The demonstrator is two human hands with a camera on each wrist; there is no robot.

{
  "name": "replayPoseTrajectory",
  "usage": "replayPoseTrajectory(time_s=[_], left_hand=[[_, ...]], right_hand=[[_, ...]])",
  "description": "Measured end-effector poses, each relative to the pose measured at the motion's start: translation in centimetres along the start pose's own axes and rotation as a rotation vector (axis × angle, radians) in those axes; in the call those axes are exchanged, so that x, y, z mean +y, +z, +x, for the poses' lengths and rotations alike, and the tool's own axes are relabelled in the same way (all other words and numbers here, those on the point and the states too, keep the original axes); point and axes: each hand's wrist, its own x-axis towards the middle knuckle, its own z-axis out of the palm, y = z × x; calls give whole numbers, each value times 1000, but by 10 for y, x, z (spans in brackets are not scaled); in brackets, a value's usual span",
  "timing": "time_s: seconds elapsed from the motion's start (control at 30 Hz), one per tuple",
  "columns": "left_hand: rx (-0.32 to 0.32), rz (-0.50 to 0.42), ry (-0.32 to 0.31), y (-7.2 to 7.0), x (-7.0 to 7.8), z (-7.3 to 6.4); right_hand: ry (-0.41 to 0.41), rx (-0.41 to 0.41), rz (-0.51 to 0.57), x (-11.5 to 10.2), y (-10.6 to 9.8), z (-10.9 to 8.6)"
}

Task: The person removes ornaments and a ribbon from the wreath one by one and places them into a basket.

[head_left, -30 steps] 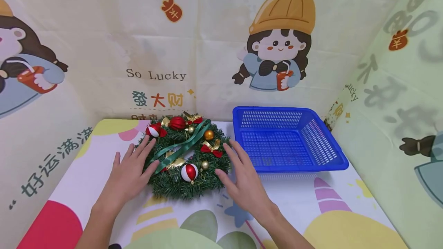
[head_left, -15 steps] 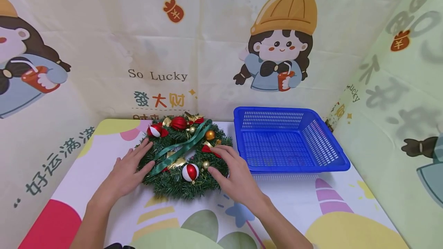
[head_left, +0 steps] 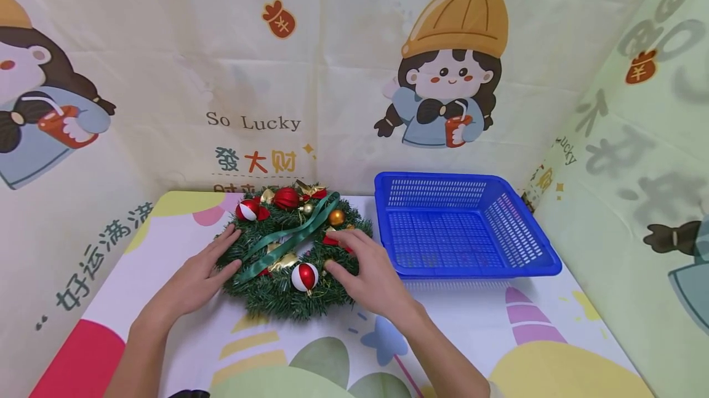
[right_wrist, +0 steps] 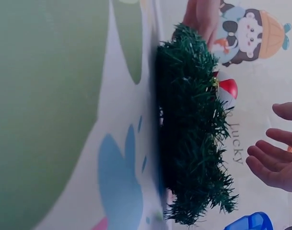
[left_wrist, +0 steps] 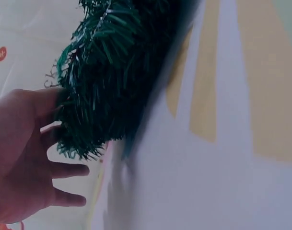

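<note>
A green Christmas wreath (head_left: 271, 296) lies flat on the table. Red-and-white, red and gold baubles, bows and a green ribbon (head_left: 288, 241) dress it. At its left side is my left hand (head_left: 191, 281), thumb and index finger against the greenery; in the left wrist view the other fingers of this hand (left_wrist: 21, 153) are spread and straight. My right hand (head_left: 373, 275) hovers over the wreath's right side with loosely bent fingers, hiding part of a red bow (head_left: 330, 240). The right wrist view shows a gap between that hand (right_wrist: 275, 158) and the greenery.
A blue plastic basket (head_left: 482, 267) with slotted walls stands to the right of the wreath. The table (head_left: 454, 324) has a printed white cover. Printed cloth walls (head_left: 343, 78) rise behind and at both sides.
My right hand has moved left, from beside the wreath to over its right side. My left hand has slid slightly left and down along the rim. The wreath looks unmoved.
</note>
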Motion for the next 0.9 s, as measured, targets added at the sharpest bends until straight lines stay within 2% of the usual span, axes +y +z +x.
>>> replayPoseTrajectory(time_s=[0.23,0.4,0.9], left_hand=[[-12,2,24,0,-10,-3],[-15,-14,24,2,-15,-4],[-19,-42,42,1,-13,0]], right_hand=[[23,-65,41,-3,2,3],[31,-76,68,-3,3,2],[67,-119,55,1,5,3]])
